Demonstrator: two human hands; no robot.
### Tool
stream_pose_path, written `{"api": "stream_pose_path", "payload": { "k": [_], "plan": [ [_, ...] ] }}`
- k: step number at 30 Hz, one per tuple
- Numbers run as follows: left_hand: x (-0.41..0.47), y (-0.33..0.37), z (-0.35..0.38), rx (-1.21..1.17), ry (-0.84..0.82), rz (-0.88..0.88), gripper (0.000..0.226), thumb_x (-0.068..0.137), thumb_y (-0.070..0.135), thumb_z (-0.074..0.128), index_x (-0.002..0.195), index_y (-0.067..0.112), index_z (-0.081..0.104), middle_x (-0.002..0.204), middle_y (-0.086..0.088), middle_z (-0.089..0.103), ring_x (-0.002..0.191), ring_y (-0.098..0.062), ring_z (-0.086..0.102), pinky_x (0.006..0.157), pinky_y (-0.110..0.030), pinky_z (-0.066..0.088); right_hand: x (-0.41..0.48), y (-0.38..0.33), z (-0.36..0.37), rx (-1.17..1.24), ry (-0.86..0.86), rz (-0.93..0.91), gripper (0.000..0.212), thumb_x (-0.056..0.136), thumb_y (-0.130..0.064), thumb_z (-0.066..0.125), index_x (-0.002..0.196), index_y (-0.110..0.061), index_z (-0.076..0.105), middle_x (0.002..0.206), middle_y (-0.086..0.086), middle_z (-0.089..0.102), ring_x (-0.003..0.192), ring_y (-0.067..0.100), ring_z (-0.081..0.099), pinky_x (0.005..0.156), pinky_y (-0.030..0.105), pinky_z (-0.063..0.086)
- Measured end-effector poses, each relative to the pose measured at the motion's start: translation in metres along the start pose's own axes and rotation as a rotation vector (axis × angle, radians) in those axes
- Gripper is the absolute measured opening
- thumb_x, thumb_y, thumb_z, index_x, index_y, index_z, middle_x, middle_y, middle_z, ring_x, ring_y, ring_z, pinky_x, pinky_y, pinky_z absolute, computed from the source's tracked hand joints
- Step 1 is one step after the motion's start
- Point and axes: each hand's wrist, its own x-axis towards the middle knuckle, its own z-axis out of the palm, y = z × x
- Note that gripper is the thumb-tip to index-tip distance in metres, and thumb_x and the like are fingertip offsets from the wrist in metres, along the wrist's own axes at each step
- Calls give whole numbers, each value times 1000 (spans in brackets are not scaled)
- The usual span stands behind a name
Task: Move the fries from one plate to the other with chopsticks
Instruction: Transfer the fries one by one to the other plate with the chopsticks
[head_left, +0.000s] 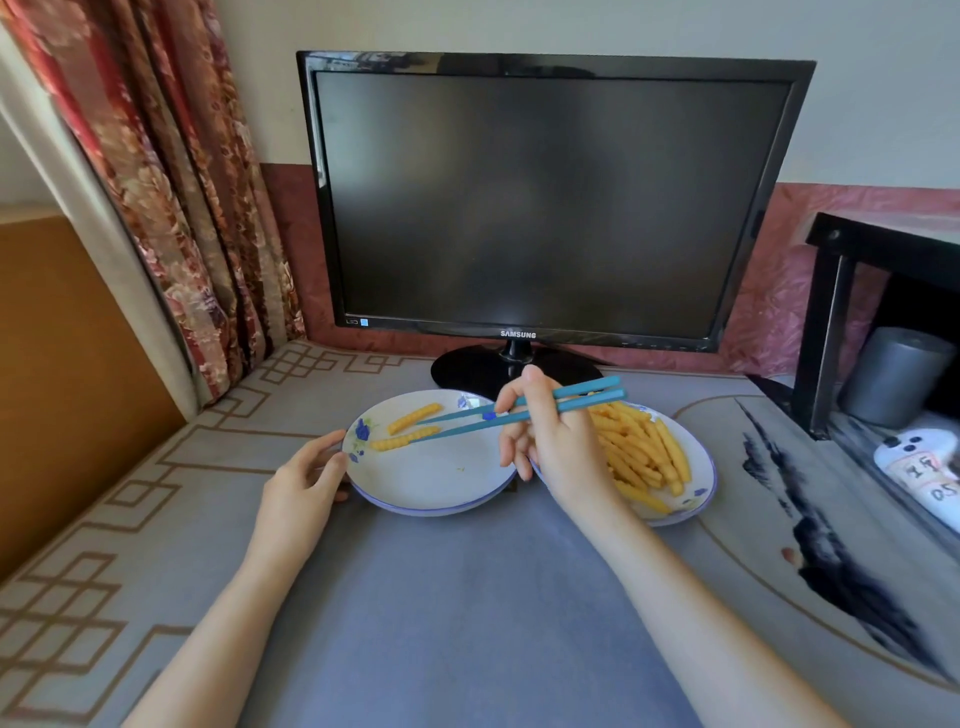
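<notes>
Two white plates with blue flower trim stand side by side on the table. The left plate holds two crinkle-cut fries, one lying free and another at the chopstick tips. The right plate carries a pile of several fries. My right hand grips a pair of teal chopsticks that reach left over the left plate, tips at the nearer fry. My left hand holds the left plate's rim.
A black monitor on a round stand rises just behind the plates. A black shelf with a grey cylinder and a white device stands at the right. Floral curtains hang at the left.
</notes>
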Motion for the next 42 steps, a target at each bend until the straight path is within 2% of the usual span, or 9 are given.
{"api": "stream_pose_path", "payload": {
  "k": [9,11,14,20,26,34,39,42],
  "plan": [
    [0,1,0,-8,-3,-5,28,96,12,48,121,16,62,87,6,66,72,-12,62,53,0,43,22,5,8,-71,51,76,45,103,-32,29,73,-11,55,46,13,50,29,11,37,36,16,31],
    [0,2,1,-10,-3,-12,28,96,12,48,120,16,62,87,4,66,72,-12,62,52,0,42,26,6,8,-53,53,101,46,103,-31,29,73,-9,55,47,14,51,29,12,38,36,17,32],
    [-1,2,0,-19,-1,-19,28,96,11,48,119,15,62,85,11,64,76,-18,64,52,0,42,31,5,6,-16,73,144,46,103,-31,31,72,-6,55,46,14,52,28,12,40,35,18,34],
    [-2,3,0,-21,0,-21,28,96,12,48,120,16,62,84,10,64,72,-11,62,52,1,41,25,-5,-7,2,143,187,47,103,-32,31,68,-6,49,40,12,52,26,18,40,32,18,32],
    [-2,3,0,-28,1,-12,28,96,13,48,120,17,62,85,7,65,72,-13,62,52,1,41,5,-22,-31,12,195,156,45,102,-30,33,67,-4,48,39,15,49,26,20,38,31,16,28],
    [1,-1,0,-16,1,-11,29,96,13,48,120,16,62,97,-4,68,73,-12,62,53,1,44,-28,-37,-99,-24,415,58,43,100,-30,34,65,-9,46,36,11,50,25,20,36,34,19,22],
    [1,-1,0,-19,-1,-16,29,96,15,48,122,16,62,89,3,66,73,-16,62,53,1,43,-46,-39,-132,-62,526,70,42,100,-31,33,66,-10,44,34,8,47,24,17,33,33,20,19],
    [1,-1,0,-30,-9,-19,28,96,15,49,120,17,62,87,5,67,74,-16,62,53,1,43,-52,-39,-141,-100,509,86,42,100,-31,33,67,-9,46,35,9,48,25,17,33,32,20,20]
  ]
}}
